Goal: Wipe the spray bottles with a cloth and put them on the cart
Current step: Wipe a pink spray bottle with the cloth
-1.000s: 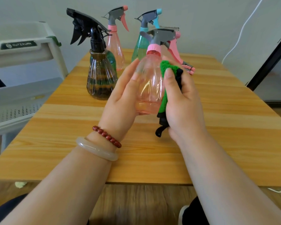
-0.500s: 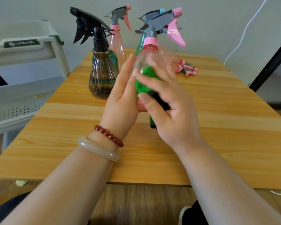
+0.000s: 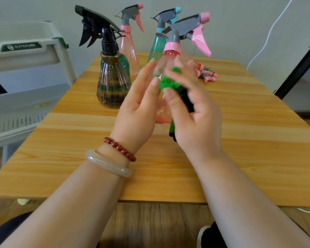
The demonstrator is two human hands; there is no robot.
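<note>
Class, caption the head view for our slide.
Left hand steadies pink spray bottle; right hand rubs it with green cloth.

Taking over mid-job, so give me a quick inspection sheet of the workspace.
Surface: wooden table, bare at the near edge.
Job's things: pink bottle in hand; green cloth pressed on it; brown bottle, second pink bottle and teal bottle standing behind; cart at left.
Clutter: pink spray head lying on the table.
Hands: left hand steadies the bottle; right hand holds the cloth.
Cables: white cable on the wall.
Surroundings: pale wall, dark door frame at right.
</note>
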